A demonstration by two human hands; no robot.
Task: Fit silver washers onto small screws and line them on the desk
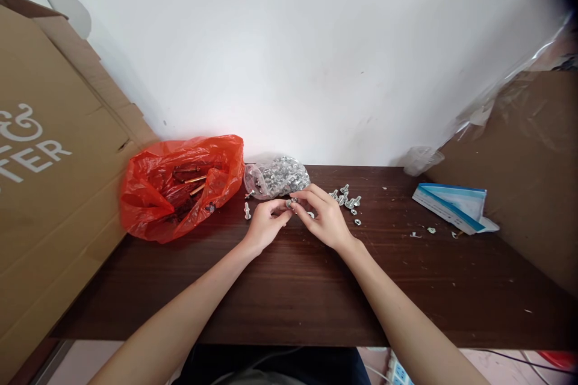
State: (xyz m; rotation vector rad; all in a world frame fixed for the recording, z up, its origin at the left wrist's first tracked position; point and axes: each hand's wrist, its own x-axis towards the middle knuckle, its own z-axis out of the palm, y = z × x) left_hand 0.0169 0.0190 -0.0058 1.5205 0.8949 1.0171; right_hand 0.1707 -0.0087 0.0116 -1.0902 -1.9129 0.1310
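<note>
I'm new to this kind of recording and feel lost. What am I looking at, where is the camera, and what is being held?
There is no machine here, just a person's bare hands. The single picture comes from a camera worn on the head, looking forward and down. The left hand and right hand meet over a dark table, their fingertips pinching small metal hardware, too small to make out exactly. To the left sits an open red bag with copper-coloured rods inside. Behind the hands is a clear bag of silvery pieces. To the right lie loose bolts and, farther over, a blue-and-white packet.
</note>
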